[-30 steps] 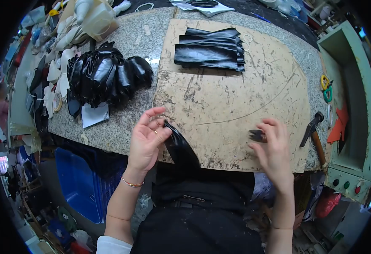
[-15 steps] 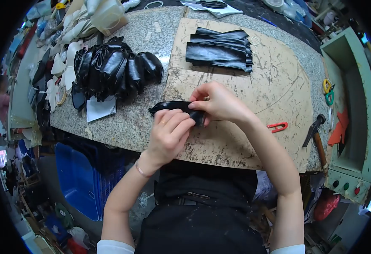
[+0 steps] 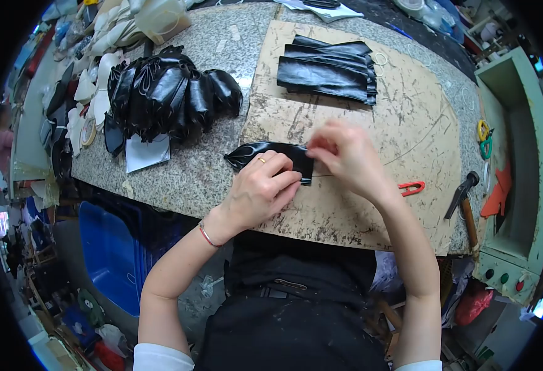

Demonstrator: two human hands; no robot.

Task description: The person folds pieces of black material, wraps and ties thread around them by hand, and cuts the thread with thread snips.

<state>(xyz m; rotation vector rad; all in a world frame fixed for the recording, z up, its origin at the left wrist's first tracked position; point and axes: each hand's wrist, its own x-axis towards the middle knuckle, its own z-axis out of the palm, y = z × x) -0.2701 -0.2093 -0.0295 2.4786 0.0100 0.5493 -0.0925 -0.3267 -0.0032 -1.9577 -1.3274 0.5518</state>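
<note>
A glossy black leather-like strip lies on the cardboard, its left end gathered into pleats that come to a point. My left hand rests over its middle, fingers bent and pressing it down, hiding part of the lower edge. At the strip's upper right corner, my right hand has thumb and fingers pinched together; motion smears it, and what sits between the fingertips cannot be made out. Farther back lies a stack of flat black strips. To the left is a heap of gathered black pieces.
The cardboard sheet covers part of a speckled stone tabletop. On the right are a red snipper-like tool, a hammer, scissors and a green metal cabinet. Blue bins stand below the table's left edge.
My left hand now lies flatter on the strip, which is spread out more on the cardboard. My right hand has shifted right, to the strip's end.
</note>
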